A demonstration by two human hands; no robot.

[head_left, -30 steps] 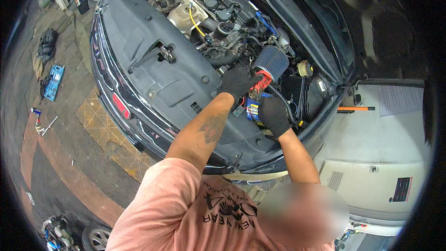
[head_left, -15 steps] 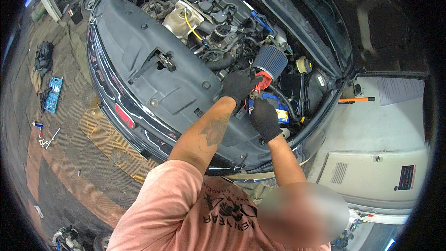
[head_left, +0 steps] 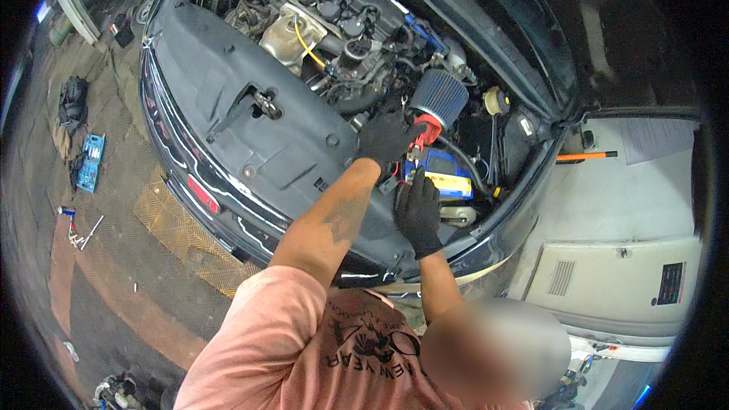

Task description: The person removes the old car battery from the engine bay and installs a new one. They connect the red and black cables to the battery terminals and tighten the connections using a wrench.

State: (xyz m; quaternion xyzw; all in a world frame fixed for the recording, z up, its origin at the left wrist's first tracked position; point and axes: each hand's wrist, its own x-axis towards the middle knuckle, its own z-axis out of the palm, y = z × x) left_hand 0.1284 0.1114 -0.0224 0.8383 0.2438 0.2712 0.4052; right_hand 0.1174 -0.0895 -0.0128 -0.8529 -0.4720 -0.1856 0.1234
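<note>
My left hand [head_left: 385,139], in a black glove, is closed at the edge of a red battery terminal cover [head_left: 430,131], its fingertips pinching it. Just below the cover sits a metal battery clamp [head_left: 414,155]. My right hand [head_left: 418,216], also gloved in black, lies over the near end of the blue and yellow battery [head_left: 448,175]. Its fingers are stretched out, the tips close to the clamp; I cannot tell if they touch it. A cone-shaped air filter [head_left: 440,97] stands right behind the red cover.
Engine parts [head_left: 342,38] with an orange cap and a yellow dipstick fill the bay's far side. A black plastic panel [head_left: 250,129] spans its front. A blue tool case [head_left: 90,162] and loose tools [head_left: 82,234] lie on the floor at left. A pale cabinet [head_left: 607,281] stands at right.
My right hand has drawn back slightly toward me, its curled fingers now straightened, baring more of the battery. My left hand stays at the red cover. The view has shifted a little.
</note>
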